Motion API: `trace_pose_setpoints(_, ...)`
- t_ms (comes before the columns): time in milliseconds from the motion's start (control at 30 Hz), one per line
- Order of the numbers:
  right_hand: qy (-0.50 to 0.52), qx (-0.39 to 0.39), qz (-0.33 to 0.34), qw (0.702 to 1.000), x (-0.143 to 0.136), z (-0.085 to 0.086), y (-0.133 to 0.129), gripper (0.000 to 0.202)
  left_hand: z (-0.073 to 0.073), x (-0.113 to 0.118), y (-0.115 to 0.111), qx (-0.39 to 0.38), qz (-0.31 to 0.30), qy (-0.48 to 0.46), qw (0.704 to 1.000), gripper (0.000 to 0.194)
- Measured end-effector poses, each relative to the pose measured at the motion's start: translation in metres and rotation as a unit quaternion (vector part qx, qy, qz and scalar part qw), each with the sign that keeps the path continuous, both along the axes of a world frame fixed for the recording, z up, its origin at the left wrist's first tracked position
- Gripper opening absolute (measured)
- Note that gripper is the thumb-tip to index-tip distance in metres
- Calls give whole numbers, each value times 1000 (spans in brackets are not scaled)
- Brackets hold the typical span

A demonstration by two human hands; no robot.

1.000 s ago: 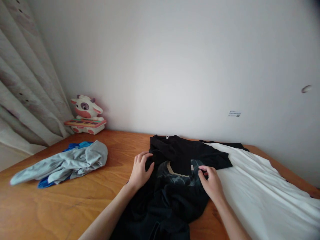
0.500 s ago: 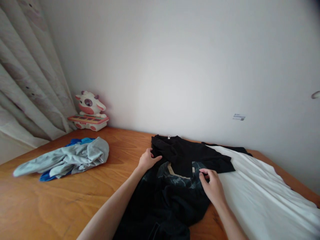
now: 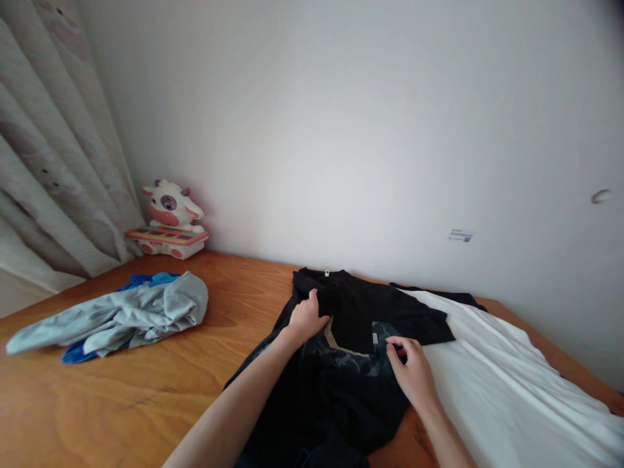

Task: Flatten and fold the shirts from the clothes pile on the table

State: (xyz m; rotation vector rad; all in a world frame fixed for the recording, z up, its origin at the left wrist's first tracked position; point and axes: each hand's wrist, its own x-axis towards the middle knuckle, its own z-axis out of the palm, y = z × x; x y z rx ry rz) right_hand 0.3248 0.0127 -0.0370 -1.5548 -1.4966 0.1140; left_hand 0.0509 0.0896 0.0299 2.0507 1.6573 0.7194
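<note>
A black T-shirt [image 3: 358,296] lies near the wall. Over its front part is a dark shirt [image 3: 336,403] with a grey-patterned area and a beige-edged neck opening. My left hand [image 3: 306,320] rests on the dark cloth at the left of this opening, thumb and forefinger stretched apart; its other fingers are partly hidden. At the right of the opening my right hand [image 3: 413,370] pinches the patterned fabric beside a small pale label [image 3: 375,338].
A white garment [image 3: 492,364] is spread at the right on the wooden surface [image 3: 127,409]. Grey and blue clothes [image 3: 146,312] lie crumpled at left. A cow-shaped toy keyboard [image 3: 168,224] stands in the corner by the curtain [image 3: 58,143]; a wall [image 3: 331,130] closes the back.
My left hand has moved right and slightly up, toward the neck opening, its forefinger now pointing up. My right hand keeps its place on the patterned fabric. The view has shifted slightly.
</note>
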Motion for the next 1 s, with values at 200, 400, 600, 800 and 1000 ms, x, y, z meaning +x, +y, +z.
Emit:
trace_pose_setpoints(200, 53, 16, 9, 998, 4, 4, 1, 36, 14, -2, 5, -3, -60, -39, 997, 23)
trace_pose_setpoints(400, 50, -16, 31, 998, 3, 3, -1, 34, 66, -110, 44, 11, 67, -128, 989, 21)
trace_pose_setpoints(600, 44, -18, 34, 998, 1, 5, 0, 32, 76, -214, 45, 123, 379, -137, 907, 34)
trace_pose_setpoints(800, 3, -13, 43, 999, -1, 5, 0, 30, 2, -155, 18, 116, 100, -195, 969, 27)
trace_pose_setpoints(1000, -67, -27, 65, 995, -5, 9, -8, 34, -51, -125, 10, 98, 70, -136, 983, 56)
